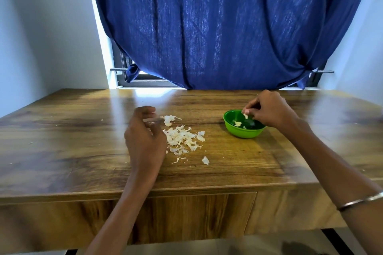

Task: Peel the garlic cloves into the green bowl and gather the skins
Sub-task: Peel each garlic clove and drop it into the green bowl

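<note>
Now, left to right:
Left hand [145, 141]: hovers just left of the skins, fingers loosely curled; motion blur at the tips hides whether they pinch anything, so I cannot tell.
Skins [182, 137]: a loose pile on the worktop, between the hands, with a few strays nearer the front edge. Judged papery, weightless and brittle; a breath or quick sweep would scatter them. Best raked together with a flat palm or pinched in small tufts.
Bowl [243, 130]: green, right of the pile, holding a few pale cloves. Probably light plastic, likely to slide if nudged.
Clove [246, 116]: pinched at the fingers of the right hand [269, 109], over the bowl. Firm, small, slick once bare; hold it by its sides.
Worktop [62, 130]: glossy wood grain, smooth, little grip for the bowl.
Room: blue curtain [228, 27] over a window behind, pale walls either side.
</note>
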{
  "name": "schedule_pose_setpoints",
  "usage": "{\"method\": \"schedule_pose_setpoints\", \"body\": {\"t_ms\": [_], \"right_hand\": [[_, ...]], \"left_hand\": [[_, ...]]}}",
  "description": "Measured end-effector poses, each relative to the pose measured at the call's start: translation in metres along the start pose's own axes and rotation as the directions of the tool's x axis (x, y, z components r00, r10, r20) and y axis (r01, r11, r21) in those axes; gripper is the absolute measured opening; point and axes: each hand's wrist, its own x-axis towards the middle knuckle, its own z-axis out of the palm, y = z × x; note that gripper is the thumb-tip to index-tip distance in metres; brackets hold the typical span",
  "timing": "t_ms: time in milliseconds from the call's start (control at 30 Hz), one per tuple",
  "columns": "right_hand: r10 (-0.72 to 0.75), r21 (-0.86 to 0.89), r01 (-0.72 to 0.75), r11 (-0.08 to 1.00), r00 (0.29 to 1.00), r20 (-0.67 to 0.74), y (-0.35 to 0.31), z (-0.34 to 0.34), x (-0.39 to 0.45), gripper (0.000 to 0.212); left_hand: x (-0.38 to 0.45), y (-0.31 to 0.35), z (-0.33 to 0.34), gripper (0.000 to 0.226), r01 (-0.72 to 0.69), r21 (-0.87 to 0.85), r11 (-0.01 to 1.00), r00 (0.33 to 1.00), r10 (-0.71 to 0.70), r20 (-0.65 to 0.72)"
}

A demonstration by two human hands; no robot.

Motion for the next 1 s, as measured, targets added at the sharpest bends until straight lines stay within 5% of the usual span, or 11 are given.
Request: {"method": "schedule_pose_setpoints", "body": {"t_ms": [400, 700, 1000], "right_hand": [[-0.074, 0.183, 0.077, 0.980, 0.997, -0.026, -0.016, -0.002, 0.002, 0.041], [-0.312, 0.142, 0.291, 0.946, 0.936, 0.160, -0.080, 0.040, -0.022, 0.018], [-0.367, 0.173, 0.334, 0.927, 0.904, 0.221, -0.118, 0.074, -0.035, 0.016]], "left_hand": [[0.001, -0.003, -0.001, 0.041, 0.065, 0.053, 0.996, 0.997, -0.067, 0.034], [-0.001, 0.000, -0.001, 0.041, 0.100, 0.038, 0.994, 0.992, -0.102, 0.072], [-0.001, 0.001, -0.005, 0.041, 0.155, 0.019, 0.988, 0.988, -0.155, -0.010]]}}
